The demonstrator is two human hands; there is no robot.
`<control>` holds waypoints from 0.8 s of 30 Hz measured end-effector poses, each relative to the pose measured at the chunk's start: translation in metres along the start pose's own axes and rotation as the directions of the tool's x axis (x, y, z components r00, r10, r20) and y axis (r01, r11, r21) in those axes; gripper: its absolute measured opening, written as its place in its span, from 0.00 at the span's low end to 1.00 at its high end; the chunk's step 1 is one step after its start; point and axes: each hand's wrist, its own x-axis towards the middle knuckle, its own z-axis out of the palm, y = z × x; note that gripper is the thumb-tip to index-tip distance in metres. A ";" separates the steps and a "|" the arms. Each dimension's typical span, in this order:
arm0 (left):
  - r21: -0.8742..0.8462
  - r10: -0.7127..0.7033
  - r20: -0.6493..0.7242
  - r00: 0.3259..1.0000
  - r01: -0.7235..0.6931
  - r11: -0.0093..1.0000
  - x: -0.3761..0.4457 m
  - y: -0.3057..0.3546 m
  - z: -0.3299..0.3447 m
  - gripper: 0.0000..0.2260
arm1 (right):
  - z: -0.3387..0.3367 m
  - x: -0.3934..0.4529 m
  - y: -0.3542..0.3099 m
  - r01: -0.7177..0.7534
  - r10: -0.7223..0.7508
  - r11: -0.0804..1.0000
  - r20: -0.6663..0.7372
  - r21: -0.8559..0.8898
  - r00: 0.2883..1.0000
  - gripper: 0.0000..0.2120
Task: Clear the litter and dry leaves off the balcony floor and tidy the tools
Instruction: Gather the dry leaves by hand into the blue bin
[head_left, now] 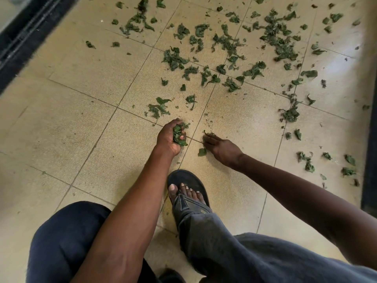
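While the left hand (170, 137) grips a bunch of leaves (179, 134) with its fingers curled round it, the right hand (221, 149) reaches low over the floor (81, 111) just to the right, its fingers stretched forward and close together, the tips at a small leaf scrap (204, 132). Whether they pinch it I cannot tell. One flat leaf (202, 152) lies between the two hands, near the right wrist. A sandal (188, 186) stands just behind the hands, on a tile joint. Beyond the left hand and to its right many loose leaves (234, 45) are spread over the tiles, thick at the far side, thinner near the dark edge (369, 160) on the right. Left of the left hand the tiles have almost no leaves, up to the dark door track (26, 37) at the far left corner.
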 end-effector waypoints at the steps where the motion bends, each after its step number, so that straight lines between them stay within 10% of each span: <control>1: -0.001 -0.002 0.006 1.000 0.002 1.000 0.000 -0.001 0.000 0.06 | 0.000 0.002 0.002 -0.032 0.033 0.999 -0.056 0.029 0.998 0.20; 5: -0.002 0.002 0.022 1.000 -0.002 1.000 0.000 -0.001 -0.001 0.06 | -0.017 0.022 0.005 -0.384 0.599 0.694 -0.192 0.609 0.778 0.12; 8: -0.016 0.015 0.028 0.999 -0.014 1.000 -0.004 0.006 0.000 0.07 | -0.036 0.055 0.003 -0.240 0.829 -0.085 0.202 0.967 0.521 0.14; 11: -0.044 0.052 0.015 0.999 -0.052 0.998 -0.013 0.023 0.001 0.08 | -0.061 0.092 -0.021 -0.029 0.606 -0.623 0.506 0.781 0.614 0.12; 24: -0.236 0.474 -0.151 0.868 -0.497 0.835 -0.144 0.202 -0.119 0.09 | -0.214 0.238 -0.223 -0.194 0.087 -0.469 0.263 0.862 0.961 0.13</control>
